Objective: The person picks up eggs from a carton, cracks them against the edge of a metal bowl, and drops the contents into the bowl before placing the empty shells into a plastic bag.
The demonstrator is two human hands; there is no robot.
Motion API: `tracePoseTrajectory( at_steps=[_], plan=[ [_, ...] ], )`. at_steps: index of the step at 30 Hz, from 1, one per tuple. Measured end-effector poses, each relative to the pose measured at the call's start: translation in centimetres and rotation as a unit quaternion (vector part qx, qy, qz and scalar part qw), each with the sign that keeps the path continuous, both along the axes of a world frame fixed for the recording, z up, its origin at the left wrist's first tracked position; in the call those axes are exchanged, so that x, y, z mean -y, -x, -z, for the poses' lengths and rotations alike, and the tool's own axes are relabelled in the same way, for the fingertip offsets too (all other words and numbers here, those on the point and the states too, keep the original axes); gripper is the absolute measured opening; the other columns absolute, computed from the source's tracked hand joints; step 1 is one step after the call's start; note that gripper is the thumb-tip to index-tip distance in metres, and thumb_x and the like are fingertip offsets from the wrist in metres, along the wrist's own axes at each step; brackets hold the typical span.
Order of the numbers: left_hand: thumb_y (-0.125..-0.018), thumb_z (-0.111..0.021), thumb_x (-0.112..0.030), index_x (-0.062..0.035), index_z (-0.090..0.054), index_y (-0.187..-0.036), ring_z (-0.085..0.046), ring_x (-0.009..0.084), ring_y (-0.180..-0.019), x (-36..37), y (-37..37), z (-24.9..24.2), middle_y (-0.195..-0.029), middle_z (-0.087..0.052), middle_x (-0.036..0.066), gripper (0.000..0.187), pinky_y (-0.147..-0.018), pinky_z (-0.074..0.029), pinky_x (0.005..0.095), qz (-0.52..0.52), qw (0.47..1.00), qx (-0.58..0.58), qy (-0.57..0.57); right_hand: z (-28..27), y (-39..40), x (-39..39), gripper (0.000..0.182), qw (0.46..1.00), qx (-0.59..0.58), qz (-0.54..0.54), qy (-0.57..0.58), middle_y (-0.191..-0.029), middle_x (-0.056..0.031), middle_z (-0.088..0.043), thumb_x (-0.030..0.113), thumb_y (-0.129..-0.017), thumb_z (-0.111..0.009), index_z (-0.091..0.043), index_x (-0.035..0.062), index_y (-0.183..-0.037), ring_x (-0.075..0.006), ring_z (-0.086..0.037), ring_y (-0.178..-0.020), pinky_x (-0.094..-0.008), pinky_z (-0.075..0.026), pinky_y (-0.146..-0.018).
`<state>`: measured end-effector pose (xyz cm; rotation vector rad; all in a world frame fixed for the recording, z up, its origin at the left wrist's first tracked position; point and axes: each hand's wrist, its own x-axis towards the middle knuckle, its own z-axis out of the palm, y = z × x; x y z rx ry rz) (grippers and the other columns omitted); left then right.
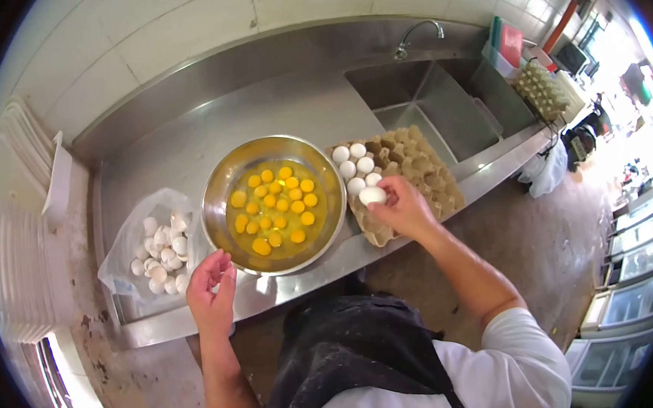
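I stand at a long steel counter point(188, 149) that runs along a tiled wall point(181, 26), with its front edge just ahead of my apron point(350, 352). Bare steel lies open behind the bowl, all the way to the raised back lip. To my right the counter drops into a sink point(432, 100) with a tap point(417, 34) above it, and past that stands a stack of full egg trays point(544, 90). At the far left a pile of white trays point(15, 245) leans by the counter's end.

A metal bowl point(221, 188) sits in the middle, near the front edge, holding many raw yolks in their whites. Just right of it, touching the rim, lies a cardboard egg tray point(421, 168); most cups are bare, and a few white eggs remain in the corner nearest the bowl. Left of the bowl, a clear plastic bag point(123, 246) lies open with broken shells in it.

My right hand point(405, 210) hovers over the tray's near edge, its fingertips closed around one white egg point(372, 195). My left hand point(212, 289) is held at the front edge below the bowl, fingers loosely curled and half open, holding nothing that I can see.
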<state>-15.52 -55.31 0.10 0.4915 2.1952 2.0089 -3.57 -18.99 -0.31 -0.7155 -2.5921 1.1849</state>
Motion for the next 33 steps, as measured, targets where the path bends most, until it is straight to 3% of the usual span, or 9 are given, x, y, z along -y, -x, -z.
tracePoseTrajectory(
  at_steps=[2,4,6,12,14,21,25,30,33],
  plan=[
    [-0.086,-0.065,0.000,0.0024,-0.059,-0.121,-0.060,0.0132,-0.094,0.2,-0.1,0.1,-0.107,-0.066,0.012,0.035,-0.087,-0.050,0.0278,0.002,1.000,-0.010,0.012,3.1,-1.8,1.3,0.039,0.990,-0.122,-0.011,0.077,-0.101,-0.0132,-0.064,0.022,-0.089,-0.060,-0.052,0.0013,-0.120,-0.0192,-0.065,-0.078,-0.0332,-0.053,-0.066],
    [-0.086,-0.066,-0.001,0.0029,-0.060,-0.121,-0.060,0.0129,-0.094,0.3,-0.2,0.0,-0.106,-0.066,0.011,0.035,-0.086,-0.050,0.0275,0.006,1.000,-0.010,0.013,2.1,-4.0,4.3,0.039,0.808,-0.108,0.087,0.573,-0.100,-0.0134,-0.064,0.021,-0.092,-0.054,-0.047,0.0038,-0.127,-0.0207,-0.064,-0.072,-0.0314,-0.051,-0.061],
    [-0.087,-0.066,-0.002,0.0029,-0.060,-0.121,-0.060,0.0128,-0.094,0.3,-0.2,-0.2,-0.106,-0.066,0.011,0.035,-0.085,-0.050,0.0274,0.011,1.000,-0.010,0.021,3.1,-5.8,6.7,0.039,0.717,-0.095,0.067,0.687,-0.098,-0.0126,-0.065,0.017,-0.094,-0.047,-0.043,0.0060,-0.132,-0.0192,-0.063,-0.068,-0.0304,-0.050,-0.057],
    [-0.087,-0.066,-0.003,0.0031,-0.060,-0.120,-0.061,0.0134,-0.094,-0.2,-0.4,-0.8,-0.106,-0.067,0.011,0.034,-0.085,-0.050,0.0277,0.037,0.998,-0.023,0.044,8.1,-9.6,10.8,0.040,0.857,-0.081,0.155,0.484,-0.102,-0.0109,-0.066,0.025,-0.095,-0.060,-0.055,0.0068,-0.131,-0.0151,-0.063,-0.075,-0.0273,-0.051,-0.064],
    [-0.087,-0.066,-0.003,0.0032,-0.060,-0.120,-0.061,0.0139,-0.094,-0.2,-0.4,-0.9,-0.106,-0.067,0.012,0.034,-0.085,-0.050,0.0279,0.047,0.997,-0.029,0.052,7.3,-9.9,11.1,0.040,0.983,-0.170,0.055,0.044,-0.104,-0.0108,-0.066,0.017,-0.089,-0.069,-0.060,0.0071,-0.126,-0.0176,-0.064,-0.084,-0.0294,-0.052,-0.071],
    [-0.087,-0.067,-0.004,0.0017,-0.060,-0.121,-0.064,0.0168,-0.099,-1.0,-0.9,-1.2,-0.109,-0.068,0.013,0.035,-0.085,-0.051,0.0292,0.077,0.993,-0.036,0.079,9.3,-9.3,9.4,0.045,0.969,-0.170,-0.006,-0.178,-0.105,-0.0129,-0.064,0.014,-0.078,-0.076,-0.064,0.0092,-0.121,-0.0315,-0.063,-0.091,-0.0371,-0.052,-0.078],
    [-0.085,-0.071,-0.007,-0.0006,-0.061,-0.121,-0.065,0.0158,-0.098,-1.6,-1.1,-1.0,-0.110,-0.068,0.011,0.038,-0.085,-0.051,0.0285,0.090,0.991,-0.043,0.093,7.3,-7.8,10.2,0.044,0.963,-0.229,-0.004,-0.141,-0.105,-0.0118,-0.065,0.015,-0.083,-0.074,-0.061,0.0062,-0.124,-0.0245,-0.064,-0.085,-0.0349,-0.052,-0.076],
    [-0.080,-0.078,-0.013,-0.0027,-0.062,-0.123,-0.065,0.0138,-0.094,-4.5,-1.7,-1.2,-0.109,-0.068,0.008,0.046,-0.080,-0.051,0.0272,0.167,0.983,-0.027,0.068,1.5,-3.7,10.9,0.040,0.807,-0.129,0.026,0.576,-0.100,-0.0092,-0.065,0.032,-0.103,-0.045,-0.051,0.0031,-0.130,-0.0115,-0.059,-0.070,-0.0258,-0.048,-0.063],
    [-0.079,-0.079,-0.015,-0.0032,-0.063,-0.121,-0.065,0.0134,-0.086,-7.1,-1.9,-2.1,-0.106,-0.069,0.008,0.047,-0.075,-0.052,0.0269,0.192,0.979,-0.020,0.069,0.4,-1.2,11.2,0.041,0.807,-0.103,-0.003,0.582,-0.093,-0.0071,-0.064,0.035,-0.104,-0.038,-0.052,0.0060,-0.128,-0.0124,-0.057,-0.067,-0.0241,-0.045,-0.058]
  ],
)
